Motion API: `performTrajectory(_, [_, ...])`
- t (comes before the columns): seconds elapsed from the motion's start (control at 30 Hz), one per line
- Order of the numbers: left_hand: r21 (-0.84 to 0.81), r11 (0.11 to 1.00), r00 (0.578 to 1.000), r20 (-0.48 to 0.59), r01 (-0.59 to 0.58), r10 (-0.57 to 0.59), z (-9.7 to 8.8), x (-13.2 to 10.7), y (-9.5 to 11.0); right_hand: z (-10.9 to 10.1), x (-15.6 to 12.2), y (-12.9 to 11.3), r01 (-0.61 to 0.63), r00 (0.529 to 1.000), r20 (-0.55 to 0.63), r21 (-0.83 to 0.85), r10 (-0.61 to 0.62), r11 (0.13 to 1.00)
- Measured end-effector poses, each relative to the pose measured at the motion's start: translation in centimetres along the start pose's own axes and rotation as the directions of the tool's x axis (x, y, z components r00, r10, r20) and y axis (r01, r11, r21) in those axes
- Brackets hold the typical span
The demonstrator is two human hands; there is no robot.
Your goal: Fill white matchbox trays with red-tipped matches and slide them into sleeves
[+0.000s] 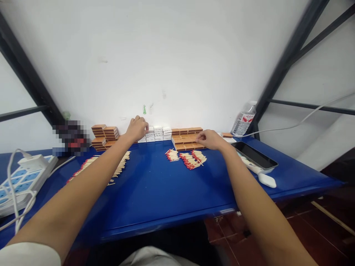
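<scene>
My left hand (137, 128) reaches to the wall, its fingers bent together at the left end of a stack of white matchbox trays (158, 134). Its fingertips are at a top tray, partly hidden by the hand. My right hand (208, 139) is closed in a pinch at the right part of stacked orange matchbox sleeves (184, 138). Whatever lies between those fingertips is too small to make out. In front of the sleeves lie small piles of red-tipped matches (190, 160). A larger spread of matches (122, 166) is partly covered by my left forearm.
More orange matchboxes (107, 136) are stacked at the back left. A power strip (24, 181) with white cables lies far left on the blue table (155, 199). On the right are a plastic bottle (244, 119), a phone (256, 154) and a white earphone case (267, 180).
</scene>
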State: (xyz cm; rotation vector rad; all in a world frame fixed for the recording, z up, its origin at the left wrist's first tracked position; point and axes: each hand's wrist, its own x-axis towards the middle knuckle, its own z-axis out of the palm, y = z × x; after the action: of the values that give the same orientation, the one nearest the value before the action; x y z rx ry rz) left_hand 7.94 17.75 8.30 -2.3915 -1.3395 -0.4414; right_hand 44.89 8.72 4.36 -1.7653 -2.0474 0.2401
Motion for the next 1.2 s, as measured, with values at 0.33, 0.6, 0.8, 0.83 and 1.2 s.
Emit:
performTrajectory(0.33, [-0.301, 0.921, 0.954, 0.086, -0.249, 0.286, -4.1, -7.3, 6.2, -1.7, -1.6, 1.2, 0.084, 0.873, 0.472, 0.108, -0.126, 0.991])
performTrajectory(0.6, [-0.434, 0.87, 0.933, 0.15, -0.235, 0.327, -3.8, -12.6, 7.0, -0.4, -0.9, 1.3, 0.055, 0.86, 0.508, 0.013, -0.054, 0.998])
performTrajectory(0.8, [-0.478, 0.858, 0.949, 0.134, -0.191, 0.286, -2.0, -13.9, 6.0, -0.3, -0.9, 0.9, 0.062, 0.867, 0.496, -0.003, -0.052, 0.998])
performTrajectory(0.83, [-0.477, 0.857, 0.947, 0.137, -0.193, 0.289, -1.9, -14.1, 6.1, -0.2, -1.0, 0.8, 0.063, 0.869, 0.493, -0.003, -0.053, 0.998])
performTrajectory(1.2, [-0.598, 0.791, 0.946, 0.164, -0.13, 0.279, -1.8, -15.1, 9.0, -1.3, -2.1, 0.5, 0.073, 0.914, 0.396, 0.053, -0.088, 0.996])
